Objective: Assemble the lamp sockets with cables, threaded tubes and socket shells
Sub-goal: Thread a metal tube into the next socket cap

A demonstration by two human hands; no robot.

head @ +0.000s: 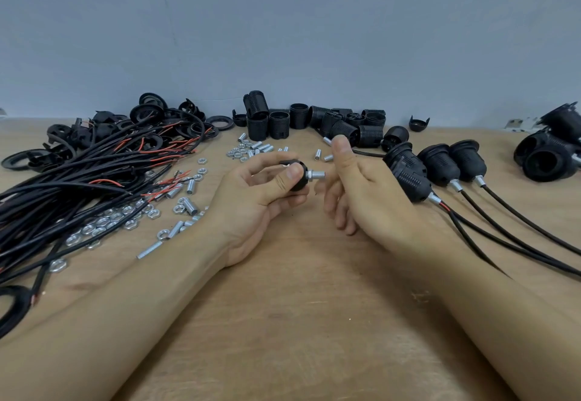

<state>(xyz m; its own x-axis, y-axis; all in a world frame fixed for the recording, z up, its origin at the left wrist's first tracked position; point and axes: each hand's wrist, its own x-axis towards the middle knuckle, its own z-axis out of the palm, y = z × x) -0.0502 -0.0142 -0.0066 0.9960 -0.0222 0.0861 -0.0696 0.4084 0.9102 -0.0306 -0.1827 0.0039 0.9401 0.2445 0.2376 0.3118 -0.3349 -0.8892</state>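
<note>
My left hand (264, 193) grips a black socket cap (298, 177) above the wooden table (283, 306). A silver threaded tube (316, 175) sticks out of the cap toward the right. My right hand (361, 187) hovers just right of the tube with loosely curled fingers and holds nothing that I can see. A bundle of black cables with red wire ends (78, 180) lies at the left. Black threaded socket shells (314, 121) stand along the wall. Three assembled sockets with cables (440, 165) lie at the right.
Loose nuts and short threaded tubes (132, 215) are scattered left of my left arm, and more tubes and nuts (251, 149) lie farther back. Black rings and caps (151, 114) pile at the back left. More black sockets (550, 155) sit at the far right.
</note>
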